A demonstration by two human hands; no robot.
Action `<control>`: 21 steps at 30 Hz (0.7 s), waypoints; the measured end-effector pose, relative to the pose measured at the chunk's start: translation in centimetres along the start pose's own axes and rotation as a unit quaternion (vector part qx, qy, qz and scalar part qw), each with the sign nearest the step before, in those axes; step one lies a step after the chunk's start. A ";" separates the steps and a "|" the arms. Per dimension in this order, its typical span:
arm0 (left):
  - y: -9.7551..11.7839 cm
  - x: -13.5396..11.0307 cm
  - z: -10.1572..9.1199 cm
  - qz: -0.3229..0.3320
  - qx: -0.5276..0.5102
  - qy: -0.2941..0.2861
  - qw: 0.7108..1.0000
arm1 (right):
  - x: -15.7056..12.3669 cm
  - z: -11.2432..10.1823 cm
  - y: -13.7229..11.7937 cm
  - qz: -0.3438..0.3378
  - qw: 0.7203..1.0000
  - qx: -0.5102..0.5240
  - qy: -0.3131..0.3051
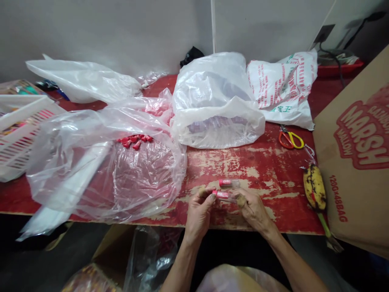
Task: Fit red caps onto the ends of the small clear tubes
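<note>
Near the table's front edge, both hands meet on a small clear tube point(223, 195) with a red label, lying level. My left hand point(198, 211) pinches a red cap point(214, 192) at the tube's left end. Whether the cap sits fully on it, I cannot tell. My right hand point(257, 211) is closed around the tube's right end, its fingers partly covering it; tape-like wraps show on fingers of both hands. Just beyond lies a second clear tube point(229, 183) with a red label. To the left, several red caps point(135, 140) rest on a spread clear plastic bag point(146, 178).
A white plastic bag point(209, 87) stands behind the hands, a printed white sack point(282, 87) to its right. Scissors point(291, 140), a spotted banana point(315, 187) and a cardboard box point(358, 162) are at right. A white basket point(27, 136) stands far left.
</note>
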State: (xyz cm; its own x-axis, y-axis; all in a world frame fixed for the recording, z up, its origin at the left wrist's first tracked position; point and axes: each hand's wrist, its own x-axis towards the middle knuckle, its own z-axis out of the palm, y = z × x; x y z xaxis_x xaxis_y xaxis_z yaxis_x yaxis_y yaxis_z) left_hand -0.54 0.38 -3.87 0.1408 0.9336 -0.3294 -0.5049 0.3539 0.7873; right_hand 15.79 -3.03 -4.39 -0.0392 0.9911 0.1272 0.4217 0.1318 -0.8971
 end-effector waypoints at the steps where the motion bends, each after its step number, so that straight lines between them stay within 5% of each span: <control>1: -0.1 0.0 0.0 0.001 -0.004 -0.002 1.000 | 0.0 0.0 -0.3 -0.004 1.000 0.002 -0.001; 21: -0.1 -0.2 0.2 -0.004 -0.030 0.025 0.999 | -0.1 -0.3 -0.5 0.002 0.999 -0.035 0.011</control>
State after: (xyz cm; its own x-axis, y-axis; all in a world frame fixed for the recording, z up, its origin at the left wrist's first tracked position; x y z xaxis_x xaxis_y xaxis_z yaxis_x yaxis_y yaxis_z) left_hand -0.35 0.20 -3.75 0.1027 0.9265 -0.3619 -0.5542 0.3554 0.7527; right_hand 15.84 -3.20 -3.81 -0.0177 0.9908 0.1342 0.4848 0.1258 -0.8656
